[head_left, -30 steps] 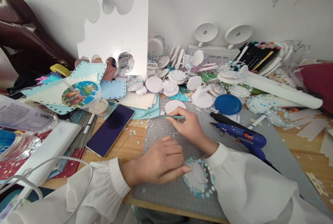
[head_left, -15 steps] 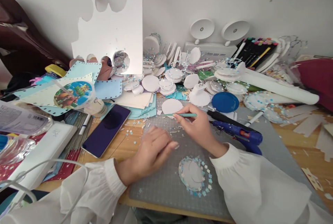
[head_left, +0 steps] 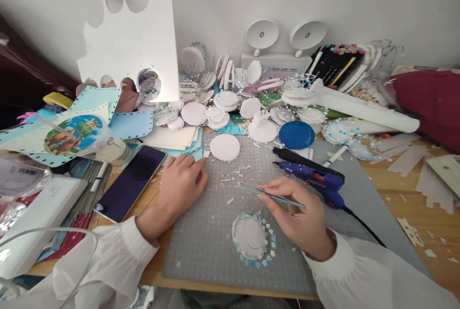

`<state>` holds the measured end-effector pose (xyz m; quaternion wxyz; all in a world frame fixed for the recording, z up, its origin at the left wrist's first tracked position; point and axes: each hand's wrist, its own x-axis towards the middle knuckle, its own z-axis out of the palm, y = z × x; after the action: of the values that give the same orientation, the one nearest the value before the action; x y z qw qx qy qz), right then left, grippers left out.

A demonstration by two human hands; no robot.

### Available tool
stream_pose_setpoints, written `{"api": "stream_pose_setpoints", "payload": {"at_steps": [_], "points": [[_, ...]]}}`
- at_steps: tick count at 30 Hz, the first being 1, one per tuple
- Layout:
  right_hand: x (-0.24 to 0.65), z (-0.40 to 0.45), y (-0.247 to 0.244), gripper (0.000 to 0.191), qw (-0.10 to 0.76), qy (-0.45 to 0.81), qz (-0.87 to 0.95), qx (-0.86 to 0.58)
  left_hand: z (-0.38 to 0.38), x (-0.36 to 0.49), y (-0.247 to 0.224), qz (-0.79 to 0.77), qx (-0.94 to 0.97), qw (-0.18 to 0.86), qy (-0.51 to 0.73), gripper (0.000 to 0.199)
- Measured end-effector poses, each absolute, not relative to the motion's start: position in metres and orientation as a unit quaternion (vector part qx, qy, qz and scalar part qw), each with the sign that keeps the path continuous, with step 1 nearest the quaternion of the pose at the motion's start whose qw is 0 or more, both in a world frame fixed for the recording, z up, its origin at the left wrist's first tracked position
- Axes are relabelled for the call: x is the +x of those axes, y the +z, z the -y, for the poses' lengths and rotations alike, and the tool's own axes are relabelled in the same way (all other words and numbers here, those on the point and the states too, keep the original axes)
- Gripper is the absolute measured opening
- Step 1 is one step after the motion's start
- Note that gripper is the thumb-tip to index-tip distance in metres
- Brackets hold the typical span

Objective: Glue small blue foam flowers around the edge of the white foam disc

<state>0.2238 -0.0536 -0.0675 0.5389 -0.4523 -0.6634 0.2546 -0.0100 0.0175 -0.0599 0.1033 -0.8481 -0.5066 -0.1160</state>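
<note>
Between the thumb and fingers of my right hand [head_left: 300,213] are teal tweezers [head_left: 278,198], their tips pointing left over small white scraps. My left hand [head_left: 183,182] rests at the left edge of the grey cutting mat [head_left: 208,251], fingers curled; whether it holds anything is hidden. Below and between the hands lies a white disc [head_left: 249,236] ringed with small blue and white stars. A plain white disc [head_left: 224,147] lies further back on the mat, beside a blue round lid [head_left: 296,135].
A blue glue gun [head_left: 311,174] with a black cord lies right of centre. A phone [head_left: 131,182] and a lidded cup [head_left: 115,151] are on the left. Stacked white discs [head_left: 226,100] and a tall white cut-out board [head_left: 132,40] stand behind.
My right hand has moved towards me with the tweezers, whose arms now show spread. My left hand has shifted left and back, near the phone. The view has shifted slightly right.
</note>
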Motion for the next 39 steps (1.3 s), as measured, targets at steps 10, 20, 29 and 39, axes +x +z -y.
{"api": "stream_pose_setpoints", "payload": {"at_steps": [10,20,29,39], "points": [[0.227,0.060,-0.062,0.019,0.563,0.293,0.623,-0.457,-0.028,-0.011,-0.055,0.546,-0.823,-0.051,-0.147,0.029],[0.229,0.057,-0.060,0.012,0.614,0.322,0.536,-0.482,-0.032,-0.016,-0.051,0.539,-0.564,-0.480,-0.403,0.017],[0.229,0.055,-0.060,0.008,0.623,0.386,0.498,-0.464,-0.009,0.004,-0.051,0.415,-0.478,-0.668,-0.391,0.023],[0.228,0.059,-0.061,0.011,0.613,0.438,0.515,-0.409,0.007,0.010,-0.061,0.373,-0.526,-0.680,-0.348,0.025]]}}
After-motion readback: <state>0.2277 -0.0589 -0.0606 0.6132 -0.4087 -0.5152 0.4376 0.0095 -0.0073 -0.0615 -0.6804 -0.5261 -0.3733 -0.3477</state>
